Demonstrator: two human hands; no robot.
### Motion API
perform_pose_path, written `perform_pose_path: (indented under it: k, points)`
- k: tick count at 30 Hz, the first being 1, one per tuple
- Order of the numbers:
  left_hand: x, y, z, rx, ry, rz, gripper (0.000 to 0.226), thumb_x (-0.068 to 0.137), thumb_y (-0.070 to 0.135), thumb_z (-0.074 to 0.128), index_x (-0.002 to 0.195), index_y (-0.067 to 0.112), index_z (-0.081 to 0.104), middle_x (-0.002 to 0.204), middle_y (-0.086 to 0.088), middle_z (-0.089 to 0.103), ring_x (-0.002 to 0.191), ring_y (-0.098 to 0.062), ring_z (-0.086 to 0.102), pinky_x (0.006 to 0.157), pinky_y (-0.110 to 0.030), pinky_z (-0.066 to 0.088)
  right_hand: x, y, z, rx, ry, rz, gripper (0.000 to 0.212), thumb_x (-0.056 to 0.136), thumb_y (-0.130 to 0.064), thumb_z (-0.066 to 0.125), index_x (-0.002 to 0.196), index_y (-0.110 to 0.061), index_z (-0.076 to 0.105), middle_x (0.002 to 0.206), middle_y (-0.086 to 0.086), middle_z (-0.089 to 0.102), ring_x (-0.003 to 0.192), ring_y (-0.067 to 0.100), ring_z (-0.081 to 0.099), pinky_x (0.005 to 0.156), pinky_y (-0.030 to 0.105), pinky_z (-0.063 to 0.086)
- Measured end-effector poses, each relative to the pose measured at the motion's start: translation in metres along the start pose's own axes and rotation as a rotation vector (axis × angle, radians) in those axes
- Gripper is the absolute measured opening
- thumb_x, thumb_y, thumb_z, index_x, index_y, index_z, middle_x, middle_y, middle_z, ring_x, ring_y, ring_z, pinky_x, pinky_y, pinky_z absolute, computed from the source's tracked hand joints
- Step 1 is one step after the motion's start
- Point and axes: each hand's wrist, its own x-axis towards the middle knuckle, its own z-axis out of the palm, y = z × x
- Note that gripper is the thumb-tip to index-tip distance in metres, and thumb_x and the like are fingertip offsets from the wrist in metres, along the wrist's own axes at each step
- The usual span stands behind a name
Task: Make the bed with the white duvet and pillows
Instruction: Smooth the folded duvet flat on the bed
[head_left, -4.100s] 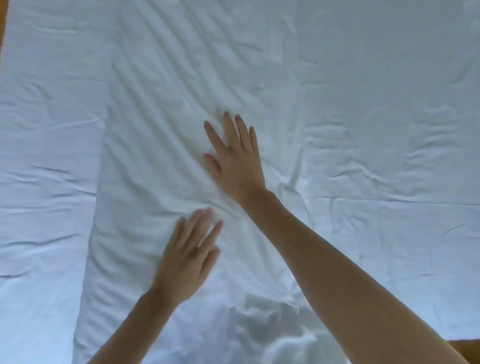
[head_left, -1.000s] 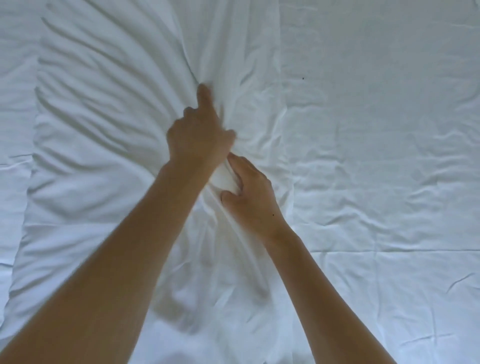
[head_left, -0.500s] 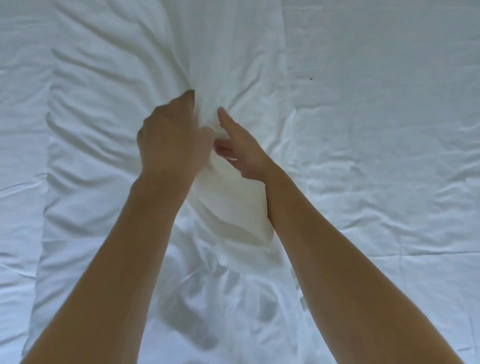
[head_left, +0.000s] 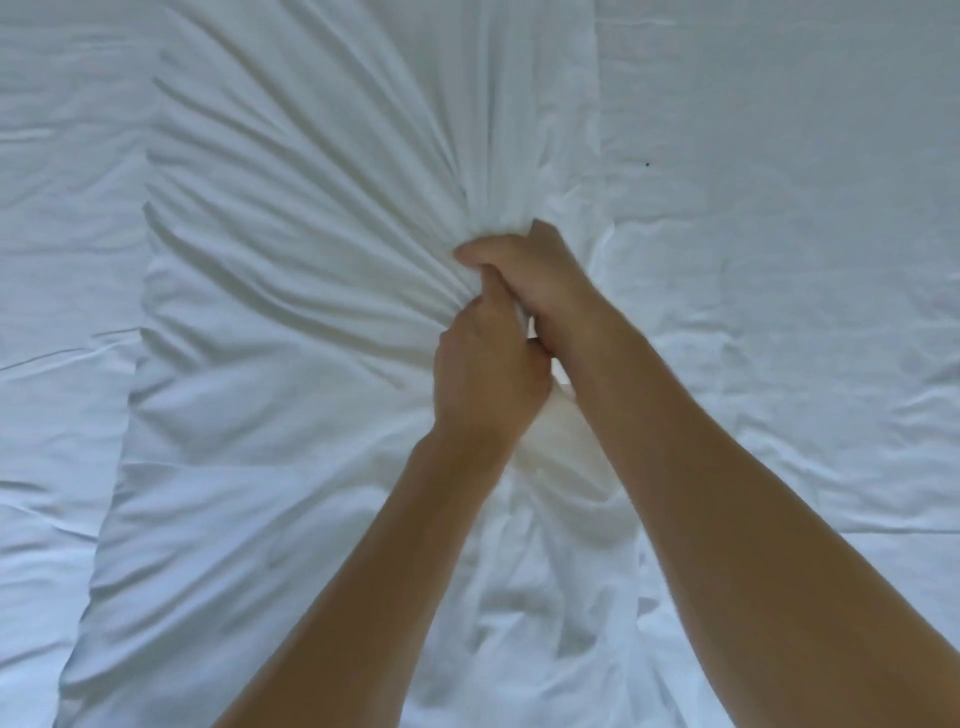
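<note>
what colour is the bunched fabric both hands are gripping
Plain white, no pattern, in the head view: the duvet.

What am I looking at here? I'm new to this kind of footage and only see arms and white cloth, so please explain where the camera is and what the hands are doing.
There is no machine here: a person wears a wide-angle camera on the head, looking forward and down, so you see their own two bare arms reaching away from you.

Everything below is white bedding. A puffy white duvet lies in the left and middle of the picture, on a flatter white sheet that shows to the right and far left.

The left hand and the right hand meet near the middle, the right one a little farther out. Both have their fingers curled into the duvet's cloth, gripping a bunch of it. You can tell from the folds, which fan out from the grip like rays.

No pillow can be made out as a separate thing in this picture.
</note>
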Motion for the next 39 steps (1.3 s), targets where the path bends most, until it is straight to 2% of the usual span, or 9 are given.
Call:
perform_pose_path:
  k: [6, 8, 10, 12, 16, 20, 24, 33, 39]
  points:
    - [-0.013, 0.043, 0.05, 0.134, -0.022, 0.151, 0.065, 0.085, 0.024, 0.059, 0.143, 0.005, 0.036, 0.103, -0.011, 0.052, 0.079, -0.025, 0.05, 0.065, -0.035, 0.04, 0.001, -0.005, -0.069, -0.155, 0.276, -0.162, 0.015, 0.076, -0.011, 0.071, 0.09, -0.007, 0.069, 0.082, 0.007, 0.07, 0.076, 0.023, 0.068, 0.064, 0.032, 0.053]
    - [-0.034, 0.02, 0.086, 0.32, -0.252, 0.31, 0.067, 0.086, 0.043, 0.058, 0.141, 0.009, 0.042, 0.124, -0.021, 0.049, 0.11, -0.036, 0.05, 0.089, -0.042, 0.041, 0.01, 0.014, -0.08, -0.506, 0.428, -0.031, 0.031, 0.081, -0.018, 0.065, 0.112, -0.016, 0.061, 0.101, 0.004, 0.067, 0.095, 0.026, 0.064, 0.071, 0.03, 0.043]
    - [-0.067, -0.005, 0.112, 0.491, -0.659, 0.39, 0.066, 0.091, 0.053, 0.047, 0.145, 0.015, 0.038, 0.153, -0.024, 0.021, 0.144, -0.035, 0.012, 0.118, -0.048, 0.005, 0.007, 0.031, -0.081, -0.811, 0.505, 0.027, 0.058, 0.088, -0.017, 0.058, 0.142, -0.019, 0.037, 0.13, 0.008, 0.054, 0.12, 0.029, 0.05, 0.083, 0.033, 0.039]
    - [-0.097, -0.018, 0.118, 0.412, -0.789, 0.447, 0.056, 0.094, 0.05, 0.04, 0.138, 0.016, 0.048, 0.153, -0.019, 0.026, 0.146, -0.03, 0.007, 0.119, -0.046, -0.004, -0.004, 0.035, -0.067, -0.909, 0.538, -0.213, 0.066, 0.091, -0.024, 0.057, 0.15, -0.016, 0.027, 0.144, 0.014, 0.041, 0.132, 0.033, 0.037, 0.102, 0.039, 0.035]
    - [-0.107, -0.021, 0.076, 0.003, -0.496, 0.615, 0.04, 0.086, 0.027, 0.037, 0.098, 0.007, 0.07, 0.104, -0.012, 0.068, 0.107, -0.032, 0.059, 0.1, -0.041, 0.042, -0.011, 0.033, -0.015, -1.049, 0.333, -0.607, 0.061, 0.096, -0.038, 0.05, 0.15, -0.016, 0.031, 0.153, 0.018, 0.031, 0.142, 0.034, 0.024, 0.117, 0.039, 0.02]
    - [-0.036, -0.065, -0.019, 0.234, -0.026, 0.652, 0.029, 0.09, 0.02, 0.048, 0.106, 0.009, 0.069, 0.11, -0.009, 0.067, 0.106, -0.029, 0.059, 0.102, -0.04, 0.04, -0.005, 0.024, 0.003, -0.95, 0.221, -0.653, 0.056, 0.099, -0.04, 0.046, 0.149, -0.019, 0.033, 0.155, 0.013, 0.03, 0.146, 0.031, 0.018, 0.117, 0.042, 0.024]
    - [0.031, -0.14, -0.096, 0.496, 0.321, 0.301, 0.05, 0.095, 0.031, 0.046, 0.136, 0.002, 0.048, 0.139, -0.028, 0.044, 0.131, -0.044, 0.037, 0.114, -0.044, 0.023, -0.01, 0.02, 0.025, -1.03, 0.255, -0.559, 0.058, 0.101, -0.042, 0.039, 0.153, -0.02, 0.024, 0.159, 0.014, 0.017, 0.148, 0.03, 0.008, 0.12, 0.043, 0.014]
    - [0.008, -0.232, -0.078, 0.581, 0.275, -0.064, 0.064, 0.098, 0.049, 0.021, 0.153, 0.016, 0.016, 0.159, -0.017, 0.013, 0.144, -0.041, 0.014, 0.116, -0.056, 0.009, -0.074, 0.185, 0.077, -1.144, 0.279, -0.471, 0.06, 0.097, -0.045, 0.037, 0.151, -0.019, 0.03, 0.159, 0.014, 0.02, 0.147, 0.03, 0.015, 0.118, 0.048, 0.01]
    - [-0.067, -0.238, -0.068, 0.586, 0.238, 0.024, 0.061, 0.102, 0.043, 0.026, 0.151, 0.007, 0.024, 0.155, -0.026, 0.02, 0.142, -0.043, 0.023, 0.115, -0.054, 0.015, -0.08, 0.191, 0.059, -1.147, 0.405, -0.373, 0.062, 0.099, -0.047, 0.027, 0.153, -0.017, 0.023, 0.16, 0.012, 0.017, 0.148, 0.028, 0.011, 0.119, 0.046, 0.004]
